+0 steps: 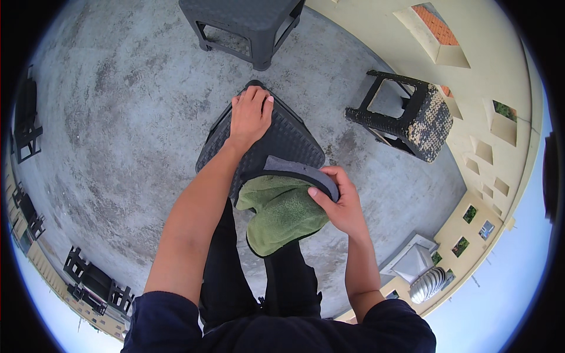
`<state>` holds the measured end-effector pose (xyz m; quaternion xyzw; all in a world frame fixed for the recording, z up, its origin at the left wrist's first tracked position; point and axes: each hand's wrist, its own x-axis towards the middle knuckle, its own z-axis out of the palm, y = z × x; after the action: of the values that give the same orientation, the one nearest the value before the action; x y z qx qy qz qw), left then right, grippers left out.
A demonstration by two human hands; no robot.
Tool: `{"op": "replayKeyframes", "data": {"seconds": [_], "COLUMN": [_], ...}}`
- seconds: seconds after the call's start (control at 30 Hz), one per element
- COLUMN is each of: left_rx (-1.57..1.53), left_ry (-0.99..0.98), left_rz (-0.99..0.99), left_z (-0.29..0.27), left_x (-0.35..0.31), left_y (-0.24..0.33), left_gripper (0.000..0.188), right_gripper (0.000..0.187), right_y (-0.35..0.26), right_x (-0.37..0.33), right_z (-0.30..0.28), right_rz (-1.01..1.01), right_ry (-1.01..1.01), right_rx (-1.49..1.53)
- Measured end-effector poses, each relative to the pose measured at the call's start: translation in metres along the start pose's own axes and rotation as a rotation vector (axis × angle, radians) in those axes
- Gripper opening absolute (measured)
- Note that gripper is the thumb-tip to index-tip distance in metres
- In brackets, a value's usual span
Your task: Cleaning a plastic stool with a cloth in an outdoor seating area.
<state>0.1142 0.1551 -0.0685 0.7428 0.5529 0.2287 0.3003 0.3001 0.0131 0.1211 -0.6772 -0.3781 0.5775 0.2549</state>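
A dark grey plastic stool (288, 138) with a textured top stands right in front of me, one corner pointing away. My left hand (252, 112) is on that far corner, fingers bent over the edge and gripping it. In my right hand (341, 203) is a thick microfibre cloth (288, 206), green on one side and grey on the other, with a dark border. The thumb lies on the green side, and the fingers go behind the fold. The cloth hangs over the near part of the stool, covering it, and droops towards my legs.
Another dark grey stool (241, 20) stands just beyond. To the right, a worn black stool (406, 115) with a pale, flaking seat lies on its side. More black furniture (97, 282) is at the left. A cream wall (471, 76) with openings borders the concrete floor (129, 117).
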Motion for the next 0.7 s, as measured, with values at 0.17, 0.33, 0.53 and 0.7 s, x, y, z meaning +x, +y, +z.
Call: {"op": "replayKeyframes", "data": {"seconds": [0.17, 0.33, 0.53, 0.7], "left_rx": [0.026, 0.205, 0.208, 0.089], "left_ry": [0.048, -0.004, -0.1, -0.218], "left_rz": [-0.104, -0.408, -0.708, -0.849], "left_z": [-0.025, -0.055, -0.071, -0.081], "left_x": [-0.04, -0.11, -0.128, -0.101], "left_y": [-0.014, -0.035, -0.041, -0.049], "left_gripper": [0.03, 0.043, 0.059, 0.072], "right_gripper": [0.058, 0.068, 0.074, 0.066], "right_y": [0.084, 0.114, 0.088, 0.041], "right_x": [0.045, 0.058, 0.142, 0.192], "right_z": [0.032, 0.107, 0.12, 0.1], "right_rz": [-0.325, -0.456, -0.618, -0.231], "right_ry": [0.403, 0.182, 0.266, 0.294], "right_rx": [-0.736, -0.953, -1.018, -0.756]}}
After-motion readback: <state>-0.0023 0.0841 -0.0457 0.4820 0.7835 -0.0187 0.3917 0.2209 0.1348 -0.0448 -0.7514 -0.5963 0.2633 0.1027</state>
